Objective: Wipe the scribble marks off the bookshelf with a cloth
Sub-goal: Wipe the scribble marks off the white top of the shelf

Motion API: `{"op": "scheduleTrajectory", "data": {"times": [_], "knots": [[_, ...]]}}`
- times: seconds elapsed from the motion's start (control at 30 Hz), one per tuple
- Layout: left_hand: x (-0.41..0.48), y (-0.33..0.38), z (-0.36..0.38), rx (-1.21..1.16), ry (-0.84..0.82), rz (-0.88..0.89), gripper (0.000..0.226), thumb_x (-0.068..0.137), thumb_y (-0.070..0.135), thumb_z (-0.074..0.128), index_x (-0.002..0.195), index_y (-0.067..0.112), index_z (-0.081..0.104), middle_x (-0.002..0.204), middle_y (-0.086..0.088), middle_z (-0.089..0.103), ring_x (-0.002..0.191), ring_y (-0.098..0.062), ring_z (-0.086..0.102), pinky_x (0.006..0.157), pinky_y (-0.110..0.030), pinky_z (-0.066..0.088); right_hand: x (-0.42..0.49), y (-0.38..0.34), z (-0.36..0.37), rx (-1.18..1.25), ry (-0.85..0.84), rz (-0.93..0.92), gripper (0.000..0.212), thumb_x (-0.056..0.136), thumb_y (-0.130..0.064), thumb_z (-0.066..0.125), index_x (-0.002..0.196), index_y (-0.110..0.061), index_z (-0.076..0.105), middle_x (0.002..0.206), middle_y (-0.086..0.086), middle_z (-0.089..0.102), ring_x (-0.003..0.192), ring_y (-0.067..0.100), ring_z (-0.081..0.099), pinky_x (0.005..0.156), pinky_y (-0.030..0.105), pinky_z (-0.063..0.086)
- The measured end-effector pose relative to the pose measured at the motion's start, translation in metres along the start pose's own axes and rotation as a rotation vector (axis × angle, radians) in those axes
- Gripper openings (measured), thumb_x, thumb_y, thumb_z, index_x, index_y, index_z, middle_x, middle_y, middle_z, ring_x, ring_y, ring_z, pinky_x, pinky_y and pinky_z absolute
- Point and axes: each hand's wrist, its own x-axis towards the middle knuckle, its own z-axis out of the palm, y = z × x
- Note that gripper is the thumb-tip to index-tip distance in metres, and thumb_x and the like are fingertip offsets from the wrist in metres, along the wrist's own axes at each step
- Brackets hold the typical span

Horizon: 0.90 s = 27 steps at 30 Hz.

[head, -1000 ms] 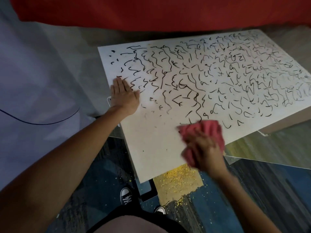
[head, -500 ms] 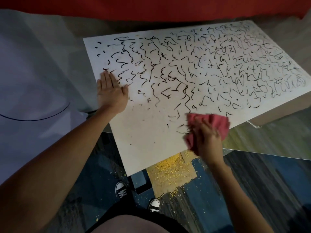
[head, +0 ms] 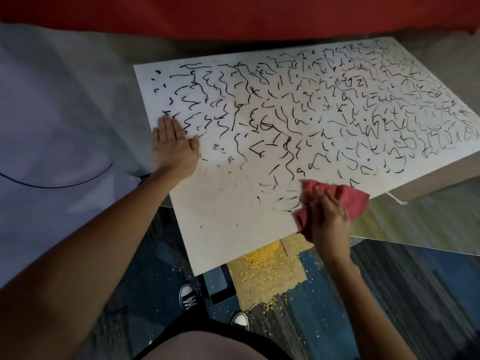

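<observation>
Our cloth (head: 353, 198) slid slightly right on the bookshelf (head: 228, 235).
Right hand (head: 330, 222) grips it bunched; left hand (head: 174, 149) presses flat, fingers straight, frame centre-left.

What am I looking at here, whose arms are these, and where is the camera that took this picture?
There is no machine here. These are one person's two bare arms, filmed by a single wide-angle camera worn on the head and looking down. The left hand lies flat near the left edge of a white bookshelf panel, probably to steady it. The right hand grips a pink cloth and presses it on the panel near its front edge. Black scribble marks cover most of the panel. The near corner is mostly clean, with faint smears beside the cloth. On the floor below are the person's shoes and scattered yellow crumbs.
</observation>
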Motion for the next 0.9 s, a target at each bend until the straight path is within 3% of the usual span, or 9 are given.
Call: {"op": "scheduleTrajectory", "data": {"times": [0.07, 0.17, 0.3, 0.43, 0.53, 0.63, 0.77, 0.83, 0.9], "knots": [[0.0, 0.001, 0.0, 0.006, -0.008, -0.005, 0.066, 0.103, 0.039, 0.016, 0.149, -0.006, 0.001, 0.158, -0.024, -0.003, 0.147, -0.031, -0.005, 0.119, -0.038, -0.005, -0.003, -0.014, 0.003, 0.034, 0.015, 0.023, 0.035, 0.097, -0.018, 0.041, 0.121, -0.002, 0.062, 0.117, 0.013, 0.066, 0.109, 0.036, 0.063, 0.093, 0.056, 0.049], [0.002, 0.001, 0.001, 0.014, 0.007, -0.012, 0.066, 0.103, 0.039, 0.016, 0.149, -0.006, 0.002, 0.158, -0.024, -0.002, 0.147, -0.031, -0.004, 0.119, -0.038, -0.004, -0.055, -0.056, 0.012, 0.199, -0.061, -0.124, 0.031, 0.095, -0.016, 0.042, 0.116, -0.006, 0.064, 0.104, -0.019, 0.067, 0.095, -0.001, 0.063, 0.088, 0.021, 0.052], [0.001, 0.0, 0.0, 0.002, 0.012, -0.007, 0.066, 0.103, 0.039, 0.017, 0.149, -0.007, 0.003, 0.158, -0.025, -0.001, 0.147, -0.032, -0.003, 0.119, -0.039, -0.003, -0.083, -0.053, 0.018, 0.07, -0.116, -0.408, 0.033, 0.088, -0.021, 0.048, 0.119, -0.018, 0.058, 0.122, 0.0, 0.065, 0.118, 0.023, 0.058, 0.104, 0.048, 0.042], [0.0, 0.0, 0.0, -0.011, 0.017, -0.001, 0.066, 0.103, 0.039, 0.019, 0.149, -0.007, 0.003, 0.158, -0.024, -0.001, 0.147, -0.032, -0.003, 0.118, -0.038, -0.004, -0.024, -0.012, 0.001, 0.01, 0.01, -0.101, 0.042, 0.091, -0.025, 0.039, 0.117, -0.003, 0.064, 0.117, 0.018, 0.065, 0.111, 0.043, 0.059, 0.091, 0.066, 0.044], [0.0, 0.0, 0.002, 0.0, 0.017, 0.0, 0.066, 0.103, 0.039, 0.018, 0.149, -0.007, 0.003, 0.158, -0.024, -0.001, 0.147, -0.032, -0.002, 0.118, -0.038, -0.003, -0.011, -0.015, 0.004, -0.011, 0.008, 0.029, 0.043, 0.092, -0.021, 0.036, 0.12, -0.003, 0.063, 0.117, 0.019, 0.066, 0.109, 0.04, 0.061, 0.095, 0.062, 0.044], [0.002, 0.0, 0.003, -0.004, 0.027, -0.008, 0.066, 0.103, 0.038, 0.019, 0.149, -0.007, 0.003, 0.158, -0.025, -0.001, 0.147, -0.032, -0.003, 0.118, -0.038, -0.004, -0.053, -0.063, 0.02, 0.027, -0.092, -0.198, 0.031, 0.092, -0.023, 0.045, 0.114, -0.018, 0.066, 0.111, 0.004, 0.07, 0.102, 0.03, 0.065, 0.092, 0.053, 0.049], [0.002, -0.001, 0.001, -0.002, 0.009, -0.002, 0.066, 0.103, 0.038, 0.018, 0.149, -0.006, 0.003, 0.158, -0.024, -0.002, 0.147, -0.032, -0.004, 0.118, -0.039, -0.004, -0.075, -0.09, 0.015, -0.057, -0.234, -0.481, 0.052, 0.102, -0.049, 0.02, 0.117, -0.029, 0.065, 0.125, -0.007, 0.062, 0.122, 0.024, 0.056, 0.103, 0.056, 0.031], [0.002, 0.0, 0.0, 0.003, 0.011, -0.001, 0.065, 0.103, 0.038, 0.018, 0.149, -0.006, 0.003, 0.158, -0.024, -0.002, 0.147, -0.031, -0.003, 0.118, -0.038, -0.003, -0.045, -0.068, 0.007, -0.151, -0.275, -0.393, 0.06, 0.1, -0.057, 0.01, 0.127, -0.033, 0.057, 0.139, -0.007, 0.049, 0.133, 0.026, 0.045, 0.109, 0.055, 0.017], [0.001, 0.0, 0.0, -0.002, 0.009, -0.005, 0.065, 0.103, 0.038, 0.018, 0.149, -0.006, 0.003, 0.158, -0.023, -0.002, 0.147, -0.031, -0.003, 0.118, -0.038, -0.003, -0.013, -0.038, 0.002, -0.21, -0.329, -0.176, 0.065, 0.089, -0.068, 0.001, 0.14, -0.043, 0.033, 0.154, -0.01, 0.015, 0.147, 0.022, 0.012, 0.112, 0.052, -0.007]]}}
